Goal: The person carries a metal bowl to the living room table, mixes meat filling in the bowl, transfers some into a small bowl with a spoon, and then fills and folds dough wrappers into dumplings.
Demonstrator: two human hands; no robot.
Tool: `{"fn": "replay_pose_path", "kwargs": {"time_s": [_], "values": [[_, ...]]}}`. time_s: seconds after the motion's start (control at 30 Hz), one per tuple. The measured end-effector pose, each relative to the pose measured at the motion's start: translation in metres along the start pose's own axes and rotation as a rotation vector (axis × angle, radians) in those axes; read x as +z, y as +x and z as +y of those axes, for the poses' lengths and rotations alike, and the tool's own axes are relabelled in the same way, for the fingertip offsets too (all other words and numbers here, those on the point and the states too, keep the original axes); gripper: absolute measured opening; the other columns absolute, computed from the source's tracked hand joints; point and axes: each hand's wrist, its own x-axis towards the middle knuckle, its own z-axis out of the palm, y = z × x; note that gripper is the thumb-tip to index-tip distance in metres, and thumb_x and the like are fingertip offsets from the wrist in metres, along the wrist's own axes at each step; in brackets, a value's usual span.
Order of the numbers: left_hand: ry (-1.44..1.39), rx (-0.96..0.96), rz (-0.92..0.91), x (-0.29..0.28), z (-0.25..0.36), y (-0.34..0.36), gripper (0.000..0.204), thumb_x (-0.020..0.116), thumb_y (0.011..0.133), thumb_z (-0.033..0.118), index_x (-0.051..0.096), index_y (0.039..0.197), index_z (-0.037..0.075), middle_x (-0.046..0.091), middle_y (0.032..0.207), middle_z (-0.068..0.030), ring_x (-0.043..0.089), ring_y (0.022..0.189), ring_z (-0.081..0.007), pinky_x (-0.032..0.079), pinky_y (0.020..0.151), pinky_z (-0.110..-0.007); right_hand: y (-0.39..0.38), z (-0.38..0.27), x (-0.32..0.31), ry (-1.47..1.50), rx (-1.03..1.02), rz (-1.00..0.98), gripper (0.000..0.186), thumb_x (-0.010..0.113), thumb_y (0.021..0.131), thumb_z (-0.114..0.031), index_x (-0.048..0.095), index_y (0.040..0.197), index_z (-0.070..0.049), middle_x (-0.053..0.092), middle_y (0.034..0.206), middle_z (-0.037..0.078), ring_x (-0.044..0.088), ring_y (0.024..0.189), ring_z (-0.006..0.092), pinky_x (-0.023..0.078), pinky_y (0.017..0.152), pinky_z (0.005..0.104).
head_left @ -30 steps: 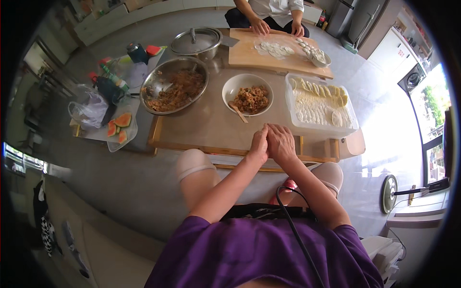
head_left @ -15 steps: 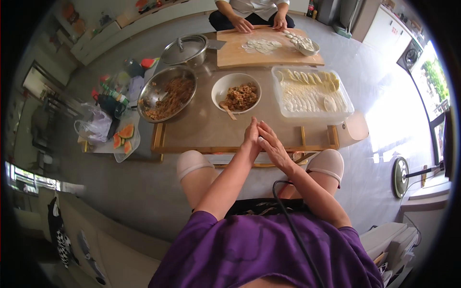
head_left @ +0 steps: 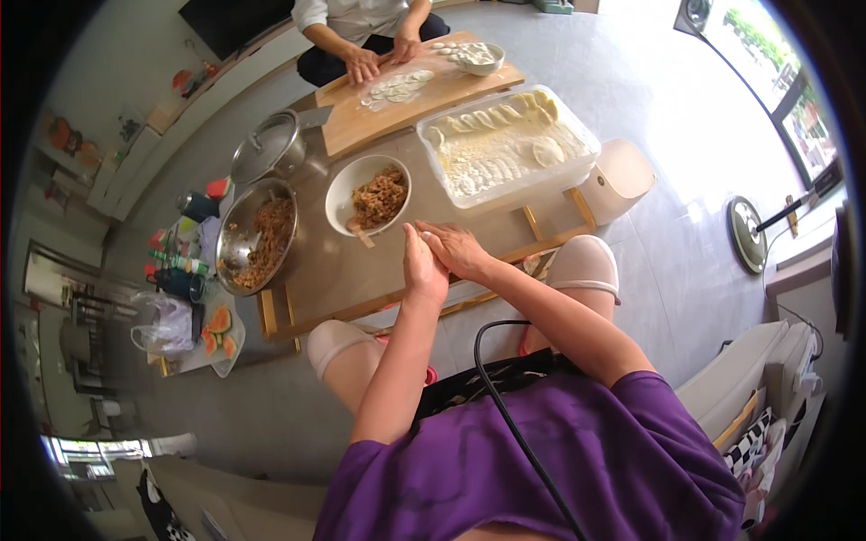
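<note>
From my remote view, both hands meet near the centre of the frame, in front of the table's (head_left: 320, 288) near edge. The left hand (head_left: 424, 270) stands with its fingers toward the top of the frame. The right hand (head_left: 458, 251) comes in from the right and lies against it, fingers toward the upper left. The palms face each other and are pressed together; I cannot tell whether anything is enclosed between them.

Key relation: the white bowl (head_left: 340, 187) sits on the table above and to the left of the joined hands, near but apart from them. It contains a brown, chopped filling (head_left: 379, 197), heaped toward the bowl's right side. A wooden utensil (head_left: 362, 234) crosses the bowl's lower rim. Its long axis runs from upper left to lower right, with the free end outside the bowl, pointing toward the hands' side. Of the two, I rate the left hand as nearer to this free end. Neither hand touches utensil or bowl.

To the upper right of the hands, also apart, I note a translucent tub (head_left: 532, 184). It holds a row of folded dumplings (head_left: 501, 115) along its far side and one flat dough disc (head_left: 548, 151) at its right. A metal bowl (head_left: 236, 245) with similar filling is left of the white bowl.
</note>
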Motion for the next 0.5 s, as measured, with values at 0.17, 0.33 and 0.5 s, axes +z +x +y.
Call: {"fn": "replay_pose_path", "kwargs": {"time_s": [0.17, 0.33, 0.5], "values": [[0.417, 0.206, 0.159, -0.008, 0.007, 0.000, 0.059, 0.043, 0.097, 0.043, 0.036, 0.136, -0.001, 0.044, 0.133, -0.0130, 0.041, 0.124, -0.0219, 0.031, 0.105, -0.034, -0.002, -0.008, -0.009, -0.091, -0.157, 0.023, 0.029, 0.046, 0.089, -0.022, 0.061, 0.109, -0.010, 0.063, 0.104, 0.016, 0.061, 0.094, 0.0337, 0.048, 0.083, 0.0442], [0.774, 0.354, 0.091, -0.027, 0.013, 0.006, 0.052, 0.052, 0.088, 0.011, 0.040, 0.137, 0.001, 0.048, 0.131, -0.0129, 0.045, 0.121, -0.0200, 0.033, 0.102, -0.031, -0.013, -0.039, -0.097, -0.014, -0.052, 0.262, 0.023, 0.053, 0.086, -0.016, 0.068, 0.104, -0.013, 0.067, 0.092, 0.015, 0.065, 0.081, 0.0323, 0.053, 0.073, 0.0405], [0.942, 0.548, 0.181, -0.021, 0.002, 0.000, 0.046, 0.053, 0.084, 0.007, 0.051, 0.129, 0.000, 0.056, 0.119, -0.0084, 0.053, 0.104, -0.0164, 0.038, 0.095, -0.028, 0.006, 0.033, -0.181, -0.226, 0.063, 0.468, 0.032, 0.045, 0.083, -0.005, 0.068, 0.104, -0.011, 0.066, 0.102, 0.018, 0.064, 0.092, 0.0310, 0.051, 0.084, 0.0390]]}}
